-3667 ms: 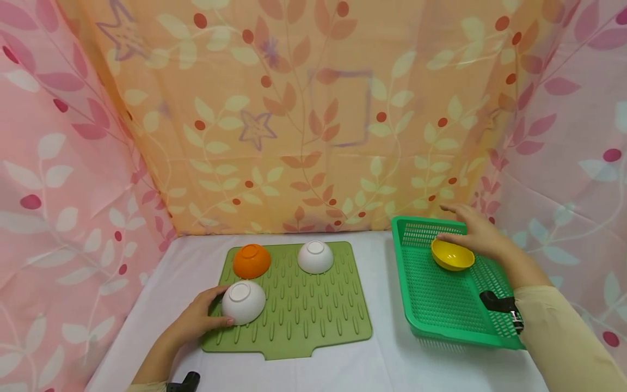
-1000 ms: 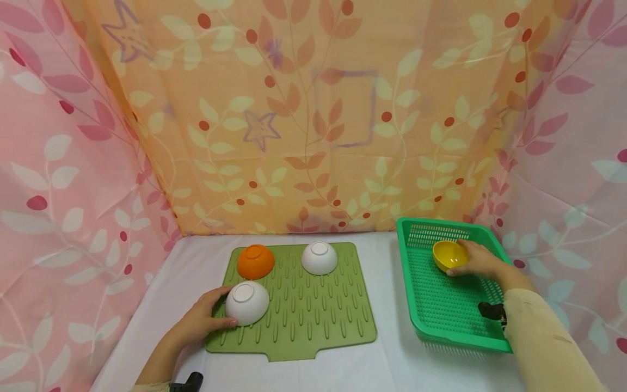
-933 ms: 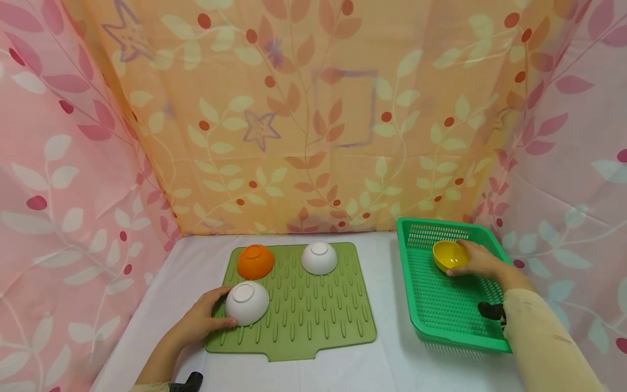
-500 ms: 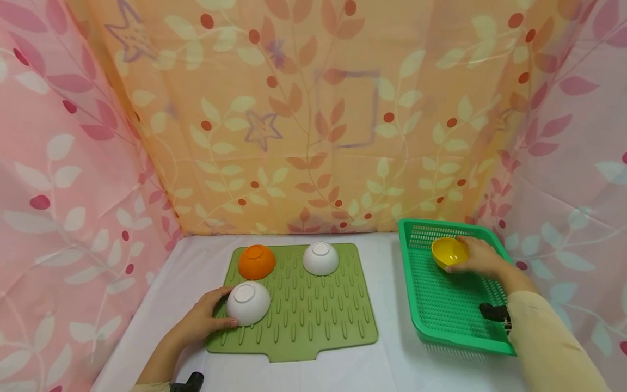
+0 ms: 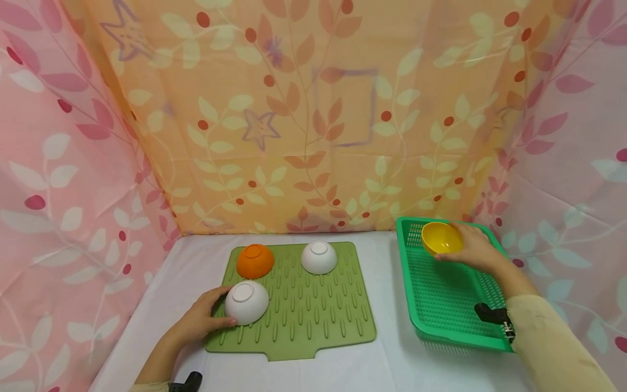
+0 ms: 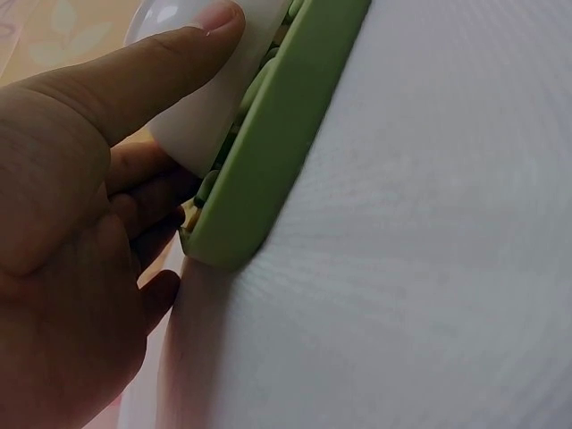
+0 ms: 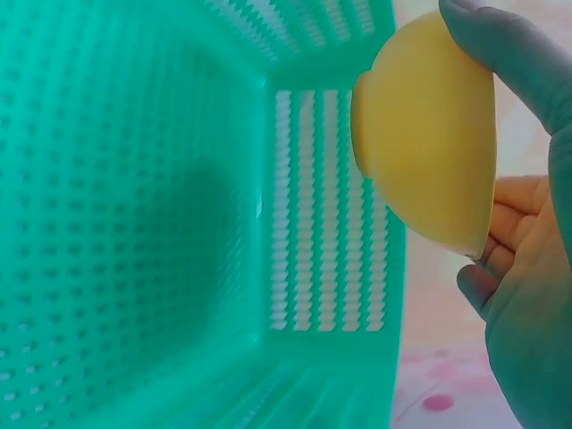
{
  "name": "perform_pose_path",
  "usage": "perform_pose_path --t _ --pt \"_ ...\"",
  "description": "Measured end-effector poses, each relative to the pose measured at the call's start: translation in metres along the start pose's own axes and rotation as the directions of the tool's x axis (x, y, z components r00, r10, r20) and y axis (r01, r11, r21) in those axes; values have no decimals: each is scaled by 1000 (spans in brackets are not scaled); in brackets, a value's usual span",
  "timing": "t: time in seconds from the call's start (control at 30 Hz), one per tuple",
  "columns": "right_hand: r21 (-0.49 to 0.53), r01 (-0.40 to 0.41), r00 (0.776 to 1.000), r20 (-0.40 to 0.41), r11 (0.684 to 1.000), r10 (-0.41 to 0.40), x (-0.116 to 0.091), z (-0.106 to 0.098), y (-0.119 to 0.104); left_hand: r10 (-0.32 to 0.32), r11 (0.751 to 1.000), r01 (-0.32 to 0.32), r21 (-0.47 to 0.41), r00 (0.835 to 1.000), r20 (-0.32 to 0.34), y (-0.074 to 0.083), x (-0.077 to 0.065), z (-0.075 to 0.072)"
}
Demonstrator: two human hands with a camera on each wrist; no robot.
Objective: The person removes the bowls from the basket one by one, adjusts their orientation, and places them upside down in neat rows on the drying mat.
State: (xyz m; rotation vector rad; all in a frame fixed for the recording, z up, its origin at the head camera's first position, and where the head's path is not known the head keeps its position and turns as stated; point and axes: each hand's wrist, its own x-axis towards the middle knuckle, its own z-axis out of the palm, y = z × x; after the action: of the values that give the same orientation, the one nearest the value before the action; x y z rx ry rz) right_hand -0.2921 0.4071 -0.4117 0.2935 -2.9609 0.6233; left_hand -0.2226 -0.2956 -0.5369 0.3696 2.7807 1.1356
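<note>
In the head view my right hand (image 5: 474, 249) pinches a yellow bowl (image 5: 443, 238) at its rim, thumb on the near side. The bowl is lifted above the floor of a green plastic basket (image 5: 413, 305), its inside facing me; the right wrist view shows its rounded outside (image 7: 429, 134) near the basket wall. My left hand (image 5: 203, 318) holds a white bowl (image 5: 246, 307) upside down on the left of a green ridged mat (image 5: 313, 305). In the left wrist view the thumb lies along this bowl's side (image 6: 201, 107), with fingers at its far side.
An upturned orange bowl (image 5: 255, 262) sits at the mat's back left corner, and another upturned white bowl (image 5: 319, 258) at its back right. A white cloth (image 5: 352, 370) covers the table. Patterned orange and pink curtains (image 5: 303, 120) enclose the back and sides.
My right hand has gone from above the yellow bowl to gripping its rim, then raised it from the basket floor and tilted it. The left hand stays on the white bowl.
</note>
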Motion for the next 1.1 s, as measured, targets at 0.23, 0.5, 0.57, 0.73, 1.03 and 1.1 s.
perform_pose_path --t 0.23,0.5,0.57,0.73,1.03,1.1 --pt "45 69 998 -12 997 -68 -3 -7 -42 4 1000 -4 8 1000 -2 -3 0 0" --pt "76 107 994 -16 991 -107 -14 -7 -83 13 1000 -13 19 1000 -3 -3 0 0" --pt "71 124 992 -25 990 -123 -16 -6 -91 16 1000 -16 20 1000 -4 -2 0 0" --pt "58 190 981 -43 980 -188 -21 -1 -113 28 1000 -28 12 1000 -8 1 0 -2" --pt "76 250 968 -32 965 -249 -32 11 -153 21 1000 -20 16 1000 -5 1 -2 -1" --pt "79 260 965 -29 962 -259 -35 14 -160 28 1000 -28 11 1000 -4 1 -2 -1"
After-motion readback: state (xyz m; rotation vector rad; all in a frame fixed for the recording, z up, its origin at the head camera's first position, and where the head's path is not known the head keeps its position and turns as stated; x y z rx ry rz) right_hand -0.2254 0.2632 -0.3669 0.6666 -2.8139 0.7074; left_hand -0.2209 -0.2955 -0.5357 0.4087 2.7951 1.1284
